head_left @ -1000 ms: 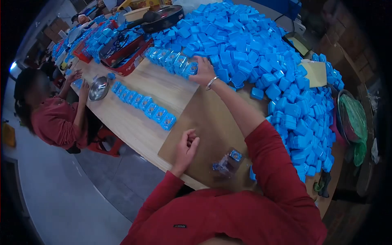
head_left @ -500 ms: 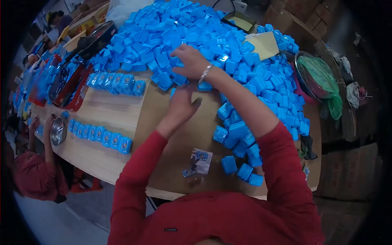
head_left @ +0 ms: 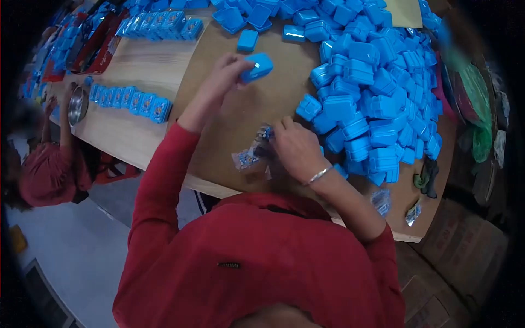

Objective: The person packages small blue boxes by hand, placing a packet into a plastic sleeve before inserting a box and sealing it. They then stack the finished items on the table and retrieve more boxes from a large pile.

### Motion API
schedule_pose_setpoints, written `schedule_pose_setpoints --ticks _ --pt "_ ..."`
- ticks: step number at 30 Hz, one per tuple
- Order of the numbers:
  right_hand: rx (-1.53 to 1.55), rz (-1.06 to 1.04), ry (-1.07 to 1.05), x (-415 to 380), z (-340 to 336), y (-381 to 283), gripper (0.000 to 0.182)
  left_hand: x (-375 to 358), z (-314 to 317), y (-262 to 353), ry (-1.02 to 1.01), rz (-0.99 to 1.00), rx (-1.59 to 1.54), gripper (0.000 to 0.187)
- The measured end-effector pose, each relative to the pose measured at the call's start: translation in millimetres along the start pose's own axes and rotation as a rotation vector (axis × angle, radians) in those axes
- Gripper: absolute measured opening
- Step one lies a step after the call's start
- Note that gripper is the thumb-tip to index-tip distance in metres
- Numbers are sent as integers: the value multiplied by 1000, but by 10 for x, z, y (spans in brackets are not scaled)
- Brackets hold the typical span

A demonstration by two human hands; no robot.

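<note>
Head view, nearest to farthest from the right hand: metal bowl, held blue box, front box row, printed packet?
1. Printed packet, by the right hand's fingertips
2. Held blue box, in left hand
3. Front box row, left
4. Metal bowl, far left

In the upper middle of the frame, the left hand grips a glossy blue plastic box. At centre, the right hand touches small printed stickers, left of a heap of blue plastic boxes.
</note>
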State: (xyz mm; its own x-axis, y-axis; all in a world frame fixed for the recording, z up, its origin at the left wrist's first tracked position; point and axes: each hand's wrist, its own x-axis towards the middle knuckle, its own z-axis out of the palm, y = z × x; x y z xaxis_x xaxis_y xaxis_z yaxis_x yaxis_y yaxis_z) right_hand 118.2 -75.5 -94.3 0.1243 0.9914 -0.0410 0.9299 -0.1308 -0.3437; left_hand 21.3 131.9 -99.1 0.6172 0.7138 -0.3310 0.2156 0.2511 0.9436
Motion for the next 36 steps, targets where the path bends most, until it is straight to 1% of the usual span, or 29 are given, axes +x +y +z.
schedule_pose_setpoints --ticks 1,2,3,4,5,7,8,11,12,14,15,17,18,21,24,25,27,28,30,31,33,34,36 --pt "-36 -32 70 28 120 77 30 -221 -114 -187 15 -40 10 33" --pt "20 18 62 68 212 128 28 -380 -187 -365 30 -76 18 30" --pt "73 66 51 99 267 170 26 -495 -215 -460 52 -12 49 30" --pt "133 27 -20 101 281 217 22 -604 -236 -525 76 54 76 30" --pt "124 -34 34 110 306 257 21 -714 -263 -568 97 122 105 31" --pt "96 -162 149 134 294 266 19 -991 -159 -357 321 522 657 34" --pt "180 -204 203 115 220 239 18 -1097 -80 -245 434 725 931 35" --pt "386 -265 111 35 -110 76 16 -1334 119 -146 22 792 749 33" --pt "458 -232 124 -8 -160 32 18 -1328 120 -198 -184 568 664 19" --pt "597 -165 164 -39 -254 -17 21 -1381 151 -241 -163 296 380 12" --pt "873 -51 117 -16 -228 -3 22 -1398 177 -232 -156 163 239 11" --pt "1423 193 1 34 -47 67 24 -1401 218 -343 -81 193 14 12" --pt "1450 206 -61 46 -2 86 21 -1403 226 -411 -41 202 -101 14" --pt "1222 194 115 182 249 52 14 -1405 76 -512 -12 100 -189 15" --pt "1013 161 108 285 295 12 10 -1386 -322 -795 147 171 44 14" --pt "790 96 141 313 314 0 10 -1353 -408 -899 193 168 57 15" --pt "340 -26 207 352 360 -14 10 -1365 -558 -984 283 83 485 16" --pt "214 -24 238 361 387 -20 10 -1375 -579 -981 324 37 697 19" --pt "-44 -18 303 381 420 -29 11 -1471 -487 -864 468 188 786 30" --pt "-59 -10 325 384 415 -27 11 -1528 -431 -756 538 265 828 36" --pt "-91 6 367 374 402 -16 10 -1572 -395 -623 573 416 945 42" --pt "-78 4 332 353 345 -12 12 -1593 -382 -551 590 494 1004 45" --pt "-52 -1 264 292 138 19 16 -1634 -239 -336 504 493 1005 46"
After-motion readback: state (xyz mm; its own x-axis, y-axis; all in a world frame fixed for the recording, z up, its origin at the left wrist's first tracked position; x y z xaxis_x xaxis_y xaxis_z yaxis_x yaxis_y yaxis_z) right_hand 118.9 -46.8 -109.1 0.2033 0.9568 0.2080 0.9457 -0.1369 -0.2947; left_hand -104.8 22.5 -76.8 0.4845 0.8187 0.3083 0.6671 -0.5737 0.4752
